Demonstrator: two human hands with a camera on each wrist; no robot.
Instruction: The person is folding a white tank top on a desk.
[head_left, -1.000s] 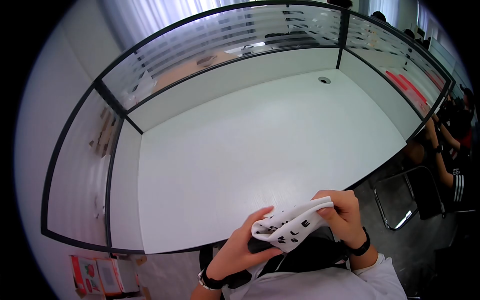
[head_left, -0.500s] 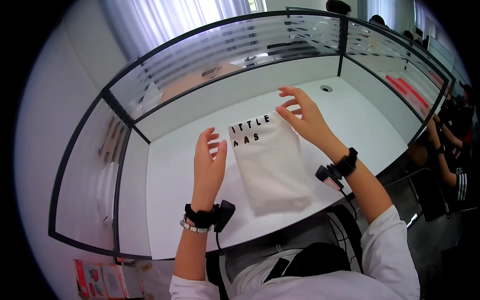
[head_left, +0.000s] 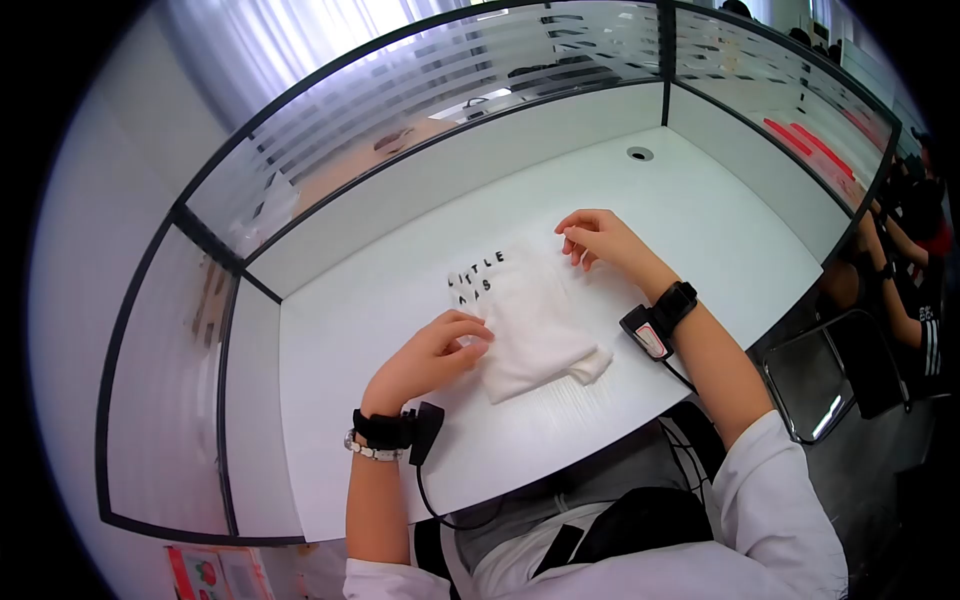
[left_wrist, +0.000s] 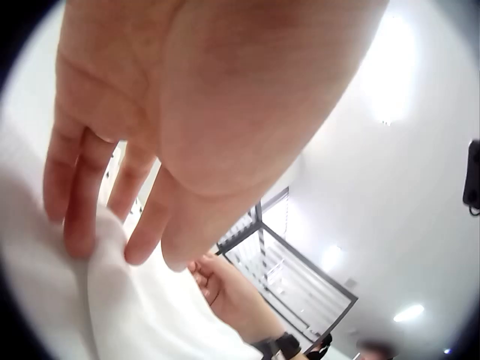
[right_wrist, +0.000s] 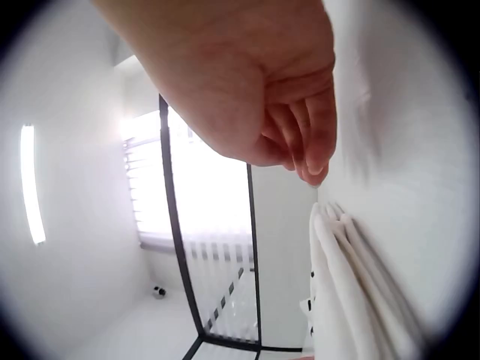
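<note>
A white folded cloth [head_left: 530, 325] with black letters at its far left part lies on the white desk, one corner folded out at its near right. The left hand [head_left: 430, 355] is at the cloth's left edge, fingers loosely bent; in the left wrist view the fingers of the left hand [left_wrist: 112, 172] reach down to the white fabric [left_wrist: 142, 307]. Just beyond the cloth's far right corner hovers the right hand [head_left: 610, 243], holding nothing. The right wrist view has the right hand [right_wrist: 262, 90] with relaxed fingers, apart from the layered cloth edge [right_wrist: 341, 277].
Low panels with striped glass [head_left: 440, 75] border the white desk [head_left: 370, 290] at the back and sides. A cable hole [head_left: 640, 154] is near the back right corner. At the right are a chair [head_left: 830, 370] and another person's arm [head_left: 895, 290]; a red and white box [head_left: 215, 573] is at lower left.
The cloth has gone from both hands down onto the desk. Since the last earlier frame, the left hand has come nearer to its left edge and the right hand has lowered slightly.
</note>
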